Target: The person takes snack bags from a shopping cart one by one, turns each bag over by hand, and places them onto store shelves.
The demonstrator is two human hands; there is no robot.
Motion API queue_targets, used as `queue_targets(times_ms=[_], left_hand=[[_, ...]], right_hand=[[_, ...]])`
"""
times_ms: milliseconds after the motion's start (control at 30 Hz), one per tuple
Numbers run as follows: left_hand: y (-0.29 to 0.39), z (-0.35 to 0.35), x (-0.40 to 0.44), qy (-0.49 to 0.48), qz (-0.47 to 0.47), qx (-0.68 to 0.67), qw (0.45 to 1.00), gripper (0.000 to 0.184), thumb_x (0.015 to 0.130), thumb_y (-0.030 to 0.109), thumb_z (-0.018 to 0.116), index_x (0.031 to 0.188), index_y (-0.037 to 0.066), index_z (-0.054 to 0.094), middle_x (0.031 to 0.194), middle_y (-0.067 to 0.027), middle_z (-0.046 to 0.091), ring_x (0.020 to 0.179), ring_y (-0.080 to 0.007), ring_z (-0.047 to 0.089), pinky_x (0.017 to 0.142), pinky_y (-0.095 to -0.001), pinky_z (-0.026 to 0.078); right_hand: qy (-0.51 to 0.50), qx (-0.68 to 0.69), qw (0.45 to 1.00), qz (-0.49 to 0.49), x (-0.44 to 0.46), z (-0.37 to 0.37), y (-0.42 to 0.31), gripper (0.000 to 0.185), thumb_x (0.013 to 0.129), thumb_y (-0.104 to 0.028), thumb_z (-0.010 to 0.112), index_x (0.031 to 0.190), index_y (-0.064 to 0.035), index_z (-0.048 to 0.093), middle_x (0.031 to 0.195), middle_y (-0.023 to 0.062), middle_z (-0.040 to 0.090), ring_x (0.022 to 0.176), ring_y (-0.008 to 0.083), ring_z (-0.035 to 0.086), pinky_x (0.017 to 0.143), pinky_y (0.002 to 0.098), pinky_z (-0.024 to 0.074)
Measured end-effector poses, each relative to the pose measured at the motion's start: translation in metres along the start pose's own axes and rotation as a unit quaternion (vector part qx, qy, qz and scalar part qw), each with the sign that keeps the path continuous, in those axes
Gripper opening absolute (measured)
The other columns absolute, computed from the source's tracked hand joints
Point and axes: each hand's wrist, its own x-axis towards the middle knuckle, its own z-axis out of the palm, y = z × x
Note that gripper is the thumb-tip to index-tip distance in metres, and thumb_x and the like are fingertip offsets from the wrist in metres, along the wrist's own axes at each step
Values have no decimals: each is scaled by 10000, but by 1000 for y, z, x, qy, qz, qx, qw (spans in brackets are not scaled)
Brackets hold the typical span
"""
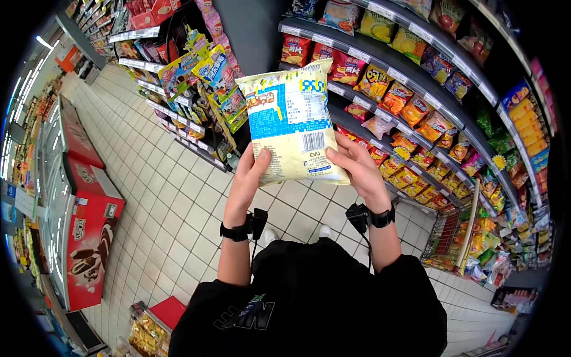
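Snack bag (291,122), puffy, rectangular, between hands (360,168)

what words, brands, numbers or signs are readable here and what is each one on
"EVQ": the held bag, under its barcode
"薯片": red snack bag
"呀": black-and-yellow snack bag
Too small or blurred: the held bag's fine print, price tags, most other snack packs
Stylised, not surely readable: lettering on the red freezer and black shirt
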Motion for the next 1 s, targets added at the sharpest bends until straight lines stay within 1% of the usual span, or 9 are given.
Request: queue_targets(times_ms=[200, 333, 533, 667, 700, 800, 867, 933, 1000], left_hand=[[23, -89, 5, -32, 44, 4, 999, 482, 983, 344, 530, 1316, 1, 468, 1244, -77, 572, 1124, -129, 511, 978, -283, 387], [33, -94, 10, -36, 85, 4, 996, 512, 979, 336, 537, 1348, -6, 439, 1276, -83, 553, 1147, -139, 499, 993, -288, 374], [41, -109, 17, -65, 103, 10, 993, 578, 955, 328, 581, 1387, -6, 393, 1311, -99, 529, 1191, -164, 483, 1017, -303, 359], [48, -105, 18, -70, 158, 16, 985, 641, 924, 285, 639, 1409, -14, 344, 1329, -100, 507, 1210, -169, 474, 1031, -321, 354], [48, -106, 19, -63, 162, 5, 985, 665, 900, 237, 673, 1409, -22, 333, 1330, -97, 501, 1214, -171, 470, 1038, -328, 351], [60, -100, 45, -48, 206, 44, 976, 665, 881, 203, 691, 1402, -24, 344, 1326, -95, 500, 1217, -174, 466, 1036, -328, 353], [71, -93, 64, -32, 215, 60, 974, 680, 864, 159, 700, 1403, -22, 328, 1309, -97, 510, 1218, -177, 470, 1034, -333, 360], [81, -83, 80, -5, 237, 87, 968, 693, 857, 136, 698, 1405, -18, 303, 1292, -105, 519, 1211, -178, 482, 1030, -340, 372], [93, -63, 108, 11, 249, 96, 964, 711, 840, 98, 704, 1407, -11, 288, 1285, -110, 522, 1192, -179, 505, 1010, -337, 400]], right_hand=[[27, -29, 999, -9, 35, 84, 7, 567, 926, -173, 633, 1403, 33, 404, 1256, 100, 599, 1097, 129, 581, 939, 258, 445], [26, -44, 998, -33, 41, 96, 5, 555, 933, -178, 625, 1400, 31, 410, 1253, 96, 602, 1098, 123, 578, 940, 252, 438], [36, -74, 996, -47, 45, 106, 4, 535, 944, -178, 606, 1395, 36, 414, 1276, 91, 590, 1109, 122, 568, 954, 258, 428], [9, -55, 996, -65, 56, 95, 5, 560, 948, -142, 586, 1431, 29, 360, 1320, 97, 556, 1159, 136, 539, 989, 276, 405], [-13, -32, 997, -70, 61, 92, 5, 576, 942, -111, 580, 1445, 25, 334, 1365, 114, 514, 1209, 157, 509, 1018, 287, 387], [-42, -1, 995, -95, 97, 72, -5, 589, 933, -90, 583, 1449, 29, 324, 1393, 132, 482, 1247, 186, 485, 1041, 294, 372], [-53, 22, 993, -107, 119, 59, -17, 581, 917, -76, 603, 1426, 45, 351, 1398, 145, 473, 1275, 210, 468, 1061, 311, 362], [-29, -12, 990, -135, 136, 43, -25, 532, 907, -57, 614, 1383, 53, 405, 1375, 147, 495, 1270, 218, 479, 1063, 328, 371], [5, -12, 985, -173, 158, 17, -43, 417, 910, -36, 606, 1305, 39, 495, 1303, 147, 553, 1219, 226, 529, 1034, 336, 415]])
